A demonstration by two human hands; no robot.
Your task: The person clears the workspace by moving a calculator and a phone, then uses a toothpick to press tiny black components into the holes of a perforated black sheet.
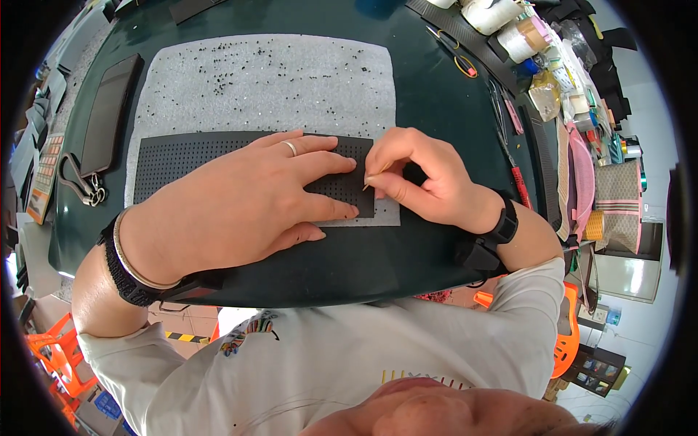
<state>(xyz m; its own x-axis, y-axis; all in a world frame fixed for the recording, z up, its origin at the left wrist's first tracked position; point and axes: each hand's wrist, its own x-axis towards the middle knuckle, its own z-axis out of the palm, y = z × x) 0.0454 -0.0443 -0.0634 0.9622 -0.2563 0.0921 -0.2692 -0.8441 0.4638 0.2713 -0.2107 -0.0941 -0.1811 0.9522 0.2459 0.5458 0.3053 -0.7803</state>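
Observation:
A black sheet (240,145) with rows of small holes lies on a pale grey felt mat (196,91). My left hand (247,196) rests flat across the sheet, palm down, its fingers spread toward the right end. Beside those fingertips, my right hand (418,174) pinches a tiny thin gold-coloured pin-like piece (366,187) between thumb and forefinger. Its lower tip is at the sheet's right edge area; whether it touches the surface I cannot tell. Many small dark bits (265,69) are scattered over the mat's far half.
On the dark green table (429,102), a phone (110,112) with a wrist strap lies at the left. Small scissors (456,54) and a red-handled tool (520,185) are at the right. Thread spools (523,38) and other supplies crowd the far right edge. A calculator (45,174) sits far left.

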